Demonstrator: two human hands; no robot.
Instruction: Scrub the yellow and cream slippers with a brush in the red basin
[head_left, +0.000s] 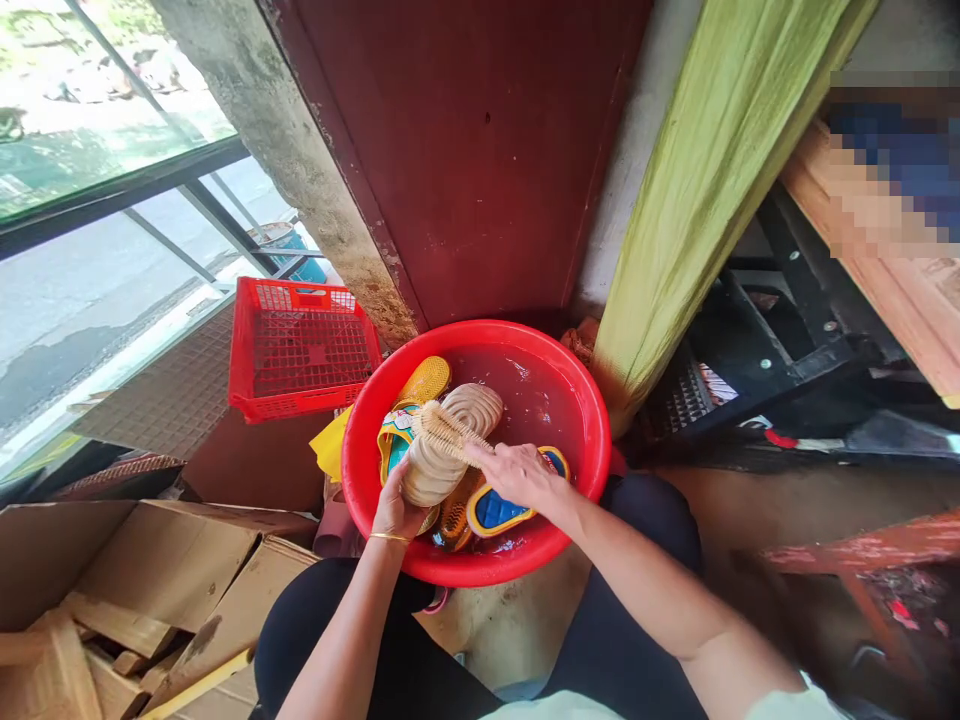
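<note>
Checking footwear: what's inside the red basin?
Water, a cream sole under a brush, a yellow sole, a blue-insoled sandal. Left hand, right hand and pile hide its floor.

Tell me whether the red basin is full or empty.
Partly full: water sits below the rim of the red plastic basin, with sandals lying in it.

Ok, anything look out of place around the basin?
A yellow cloth hangs over the left rim of the red basin, mostly outside the water. Less urgent, the cardboard carton at lower left gapes open, its flaps bent, with wood scraps piled in it.
</note>
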